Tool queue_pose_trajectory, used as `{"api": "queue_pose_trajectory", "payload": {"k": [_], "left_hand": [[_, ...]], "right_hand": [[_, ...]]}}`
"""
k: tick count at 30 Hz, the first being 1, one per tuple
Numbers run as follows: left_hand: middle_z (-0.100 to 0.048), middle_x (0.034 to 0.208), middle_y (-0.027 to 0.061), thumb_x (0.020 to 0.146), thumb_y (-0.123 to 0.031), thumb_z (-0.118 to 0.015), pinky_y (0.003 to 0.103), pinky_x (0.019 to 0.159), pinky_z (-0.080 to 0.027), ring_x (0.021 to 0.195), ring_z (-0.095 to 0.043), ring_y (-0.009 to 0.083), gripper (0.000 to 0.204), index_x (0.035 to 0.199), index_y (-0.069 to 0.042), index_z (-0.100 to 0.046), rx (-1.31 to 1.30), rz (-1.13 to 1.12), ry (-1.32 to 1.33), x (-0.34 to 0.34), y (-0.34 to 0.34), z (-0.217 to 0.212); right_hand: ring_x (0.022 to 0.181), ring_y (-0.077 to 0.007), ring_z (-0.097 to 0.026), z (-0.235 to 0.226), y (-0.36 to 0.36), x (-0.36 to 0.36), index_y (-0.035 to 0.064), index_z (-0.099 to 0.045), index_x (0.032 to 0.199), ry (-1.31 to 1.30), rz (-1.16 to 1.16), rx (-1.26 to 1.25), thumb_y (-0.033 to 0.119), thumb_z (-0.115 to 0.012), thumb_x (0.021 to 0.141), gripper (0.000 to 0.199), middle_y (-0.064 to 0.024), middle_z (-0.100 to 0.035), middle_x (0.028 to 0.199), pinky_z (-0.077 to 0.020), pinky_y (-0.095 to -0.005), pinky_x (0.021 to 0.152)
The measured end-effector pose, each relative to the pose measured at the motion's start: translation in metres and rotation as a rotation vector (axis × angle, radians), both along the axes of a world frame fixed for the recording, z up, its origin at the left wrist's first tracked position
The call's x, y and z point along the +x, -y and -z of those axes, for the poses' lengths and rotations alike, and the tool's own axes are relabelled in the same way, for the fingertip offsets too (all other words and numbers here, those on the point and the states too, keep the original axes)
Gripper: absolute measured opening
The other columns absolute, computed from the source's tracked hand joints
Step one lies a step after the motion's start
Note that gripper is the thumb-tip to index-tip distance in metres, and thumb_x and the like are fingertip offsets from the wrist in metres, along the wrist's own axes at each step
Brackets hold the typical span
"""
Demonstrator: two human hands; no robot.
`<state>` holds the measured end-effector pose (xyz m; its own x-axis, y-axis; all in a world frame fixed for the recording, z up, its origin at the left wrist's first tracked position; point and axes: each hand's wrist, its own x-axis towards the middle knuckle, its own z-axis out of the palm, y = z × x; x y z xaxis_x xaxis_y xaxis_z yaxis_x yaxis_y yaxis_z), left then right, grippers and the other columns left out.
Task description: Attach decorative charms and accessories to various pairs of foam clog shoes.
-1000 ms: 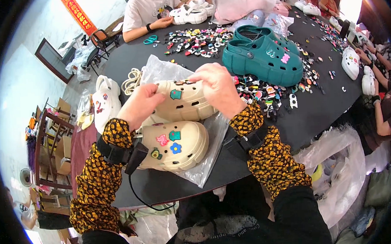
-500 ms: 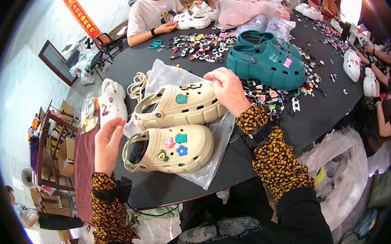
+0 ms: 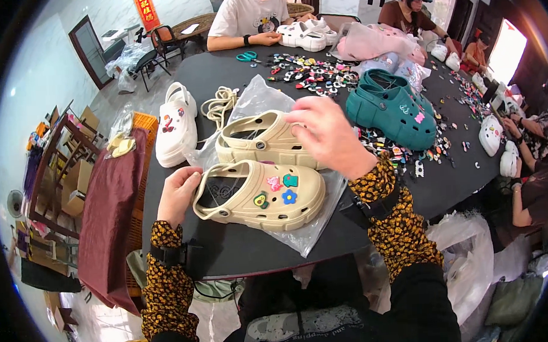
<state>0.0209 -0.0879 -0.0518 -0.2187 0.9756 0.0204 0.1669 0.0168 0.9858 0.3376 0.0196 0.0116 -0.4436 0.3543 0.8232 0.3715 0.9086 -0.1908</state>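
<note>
Two beige clogs lie side by side on a clear plastic bag (image 3: 316, 230). The near beige clog (image 3: 308, 188) carries avocado, flower, pink and green charms, and my left hand (image 3: 178, 196) pinches its heel strap. Over the front of the far beige clog (image 3: 267, 150) is my right hand (image 3: 330, 132), fingers curled, covering its toe and charms. Whether those fingertips hold anything small is hidden. To the left stands a white clog (image 3: 177, 126) with charms on it. Beside it, a bundle of cream cord (image 3: 219, 106) lies at the bag's edge.
Teal clogs (image 3: 391, 114) stand beyond my right hand among scattered charms (image 3: 318, 71). Teal scissors (image 3: 246, 56) lie farther back. A person (image 3: 249, 19) across the black table (image 3: 222, 256) handles white clogs (image 3: 308, 35). Pink bagged clogs (image 3: 378, 41) sit beside them.
My left hand has come to the near clog's heel and taken hold of it. My right hand has shifted from the far clog's toe edge to over its front. The view has turned left.
</note>
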Motion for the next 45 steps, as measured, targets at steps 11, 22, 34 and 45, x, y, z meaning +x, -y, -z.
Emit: {"api": "queue_pose_trajectory", "payload": {"k": [11,22,34,45], "left_hand": [[-0.066,0.093,0.0064,0.091,-0.015,-0.055,0.025,0.073,-0.048,0.080,-0.061,0.0116,0.022,0.102,0.003,-0.062,-0.034,0.047,0.303,-0.018,-0.002,0.013],[-0.065,0.092,0.0075,0.093,-0.013,-0.052,0.025,0.073,-0.048,0.081,-0.061,0.0128,0.022,0.103,0.005,-0.061,-0.011,0.092,0.357,-0.019,-0.003,0.022],[-0.065,0.087,0.0052,0.093,-0.012,-0.052,0.024,0.068,-0.048,0.074,-0.061,0.0110,0.018,0.098,0.002,-0.061,-0.033,0.095,0.394,-0.029,-0.007,0.028],[-0.065,0.084,0.0033,0.092,-0.013,-0.053,0.023,0.066,-0.047,0.071,-0.060,0.0098,0.017,0.098,0.001,-0.062,-0.046,0.060,0.416,-0.024,-0.006,0.028]], "right_hand": [[0.105,-0.0300,-0.052,-0.054,0.015,-0.063,0.0135,-0.054,0.122,1.058,-0.103,-0.202,0.031,-0.056,0.087,0.040,-0.0120,-0.055,0.100,-0.0367,-0.0495,0.089],[0.107,-0.0330,-0.055,-0.053,0.000,-0.069,0.0261,-0.054,0.128,1.154,-0.151,-0.411,0.053,-0.059,0.080,0.055,-0.0163,-0.058,0.106,-0.0328,-0.0553,0.090],[0.097,-0.0314,-0.062,-0.059,0.015,-0.078,0.0217,-0.052,0.129,1.257,-0.307,-0.496,0.036,-0.066,0.076,0.057,-0.0136,-0.065,0.103,-0.0502,-0.0445,0.081],[0.107,-0.0293,-0.058,-0.058,0.005,-0.080,0.0158,-0.056,0.125,1.395,-0.242,-0.468,0.054,-0.068,0.071,0.067,-0.0132,-0.062,0.113,-0.0463,-0.0419,0.087]]}}
